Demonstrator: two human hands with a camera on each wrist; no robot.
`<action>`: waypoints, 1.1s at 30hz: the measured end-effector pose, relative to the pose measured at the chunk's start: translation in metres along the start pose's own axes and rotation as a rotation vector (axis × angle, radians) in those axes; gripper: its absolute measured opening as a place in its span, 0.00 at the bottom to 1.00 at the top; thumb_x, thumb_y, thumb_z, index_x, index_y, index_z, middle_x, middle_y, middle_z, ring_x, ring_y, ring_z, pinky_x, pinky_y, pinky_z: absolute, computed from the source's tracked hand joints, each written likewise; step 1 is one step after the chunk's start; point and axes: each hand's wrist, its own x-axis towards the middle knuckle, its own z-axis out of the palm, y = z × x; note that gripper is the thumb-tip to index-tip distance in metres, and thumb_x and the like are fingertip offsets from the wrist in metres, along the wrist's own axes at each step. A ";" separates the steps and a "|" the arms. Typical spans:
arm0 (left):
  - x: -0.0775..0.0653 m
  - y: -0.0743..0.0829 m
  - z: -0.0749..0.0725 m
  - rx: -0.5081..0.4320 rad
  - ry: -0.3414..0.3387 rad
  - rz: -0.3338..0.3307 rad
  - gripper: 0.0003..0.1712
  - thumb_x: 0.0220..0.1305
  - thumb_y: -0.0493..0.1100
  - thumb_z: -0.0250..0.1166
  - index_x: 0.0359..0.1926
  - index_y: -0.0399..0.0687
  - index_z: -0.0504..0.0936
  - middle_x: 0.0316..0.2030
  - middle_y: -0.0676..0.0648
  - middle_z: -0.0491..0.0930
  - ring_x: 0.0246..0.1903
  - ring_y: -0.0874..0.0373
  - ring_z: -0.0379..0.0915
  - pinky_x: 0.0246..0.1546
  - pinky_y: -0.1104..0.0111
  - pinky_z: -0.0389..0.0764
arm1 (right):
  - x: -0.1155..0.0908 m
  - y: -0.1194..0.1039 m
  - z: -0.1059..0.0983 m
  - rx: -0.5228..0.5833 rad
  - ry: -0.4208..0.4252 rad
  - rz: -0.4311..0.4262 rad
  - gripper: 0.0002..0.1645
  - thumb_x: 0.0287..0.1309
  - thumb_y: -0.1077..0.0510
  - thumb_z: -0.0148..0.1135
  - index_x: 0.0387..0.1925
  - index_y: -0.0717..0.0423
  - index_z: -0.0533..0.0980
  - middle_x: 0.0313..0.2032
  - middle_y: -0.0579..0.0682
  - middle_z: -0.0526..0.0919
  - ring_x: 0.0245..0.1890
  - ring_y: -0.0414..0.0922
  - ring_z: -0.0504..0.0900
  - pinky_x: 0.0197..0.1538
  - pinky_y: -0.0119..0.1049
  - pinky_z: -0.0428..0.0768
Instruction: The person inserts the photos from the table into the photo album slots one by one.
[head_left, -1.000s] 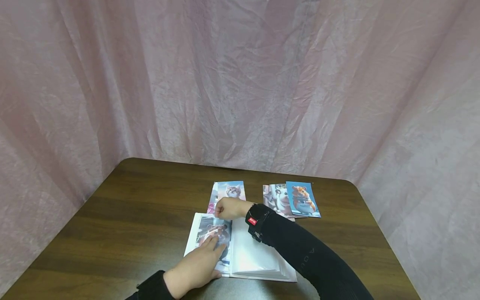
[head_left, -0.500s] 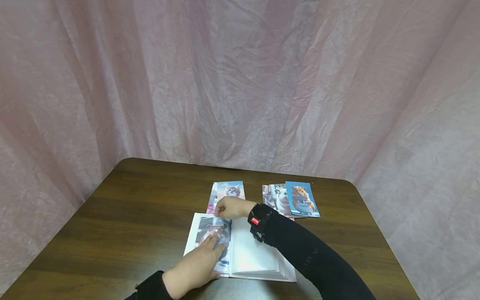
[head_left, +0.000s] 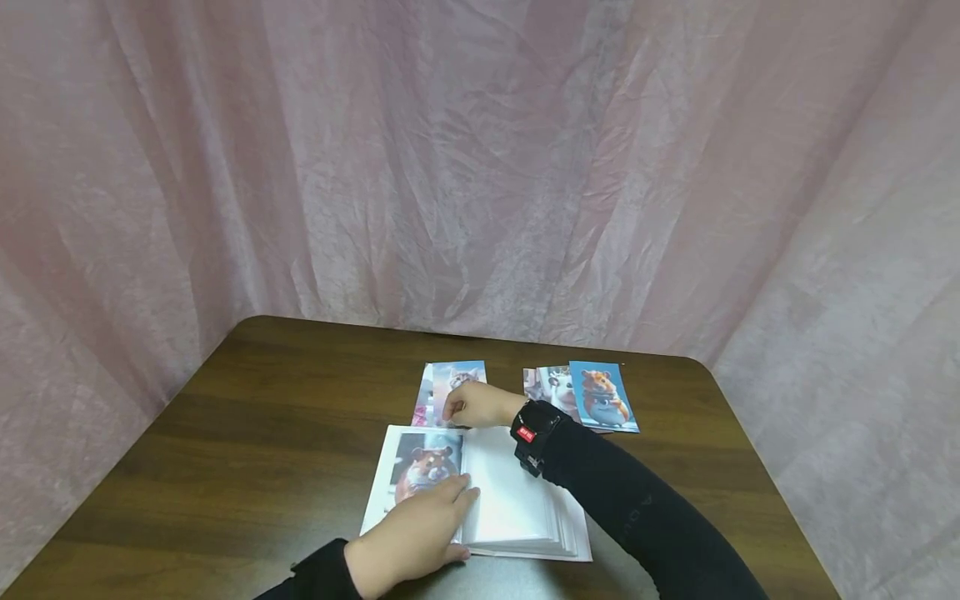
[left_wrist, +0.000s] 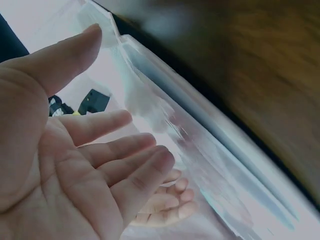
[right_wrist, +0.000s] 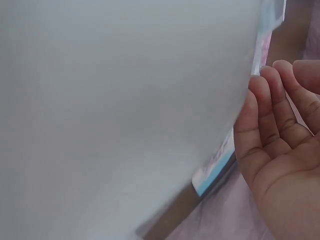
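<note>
A person in black sleeves (head_left: 630, 508) works w/ both bare hands over a white photo album (head_left: 513, 500) spread flat on a dark wood table (head_left: 187, 467), near edge, approx. ctr. W/ the album as the dial's ctr., a brown animal print (head_left: 423, 468) lies in its left half at 10 o'clock, lower part hidden by the L hand (head_left: 420, 525), which reaches in from 8 o'clock toward the middle. Per the left wrist pic, that hand is loose, fingers nearly straight, thumb well apart fr. them; contact w/ the album can't be told. The R hand (head_left: 483, 404), wearing a black strap (head_left: 543, 417), hangs at 12 o'clock, at the album's far edge, fingers loosely bent & side by side, thumb near the index; in the right wrist pic a blurred pale sheet (right_wrist: 110, 120) spans 6 to 12 o'clock, fingertips at its edge, touching or not can't be told. Partly behind that hand, btwn 11 & 12, a kitten print (head_left: 453, 375) overlaps a pink-flowered print (head_left: 422, 404). At 2 o'clock, a blue hamster print (head_left: 602, 396) overlaps other prints (head_left: 558, 387). A pink curtain (head_left: 480, 167) fills the bkgd.
</note>
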 end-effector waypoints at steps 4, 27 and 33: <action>0.006 0.006 0.000 0.027 0.016 0.037 0.41 0.58 0.58 0.73 0.67 0.42 0.74 0.66 0.39 0.72 0.65 0.49 0.70 0.62 0.59 0.74 | -0.006 0.010 -0.008 -0.005 0.019 0.027 0.08 0.66 0.61 0.59 0.40 0.54 0.84 0.37 0.42 0.83 0.39 0.39 0.81 0.44 0.35 0.80; 0.022 0.021 0.004 0.136 0.082 0.150 0.33 0.58 0.53 0.73 0.61 0.43 0.79 0.63 0.40 0.74 0.64 0.50 0.71 0.61 0.65 0.74 | -0.073 0.078 -0.059 0.086 0.146 0.215 0.13 0.66 0.65 0.57 0.50 0.66 0.79 0.42 0.53 0.82 0.40 0.47 0.81 0.43 0.39 0.81; 0.023 0.022 0.007 0.146 0.082 0.146 0.32 0.57 0.53 0.74 0.60 0.44 0.80 0.62 0.40 0.75 0.63 0.50 0.72 0.58 0.66 0.77 | -0.094 0.107 -0.066 0.061 0.190 0.294 0.17 0.64 0.65 0.55 0.53 0.69 0.77 0.43 0.56 0.80 0.37 0.48 0.79 0.38 0.38 0.79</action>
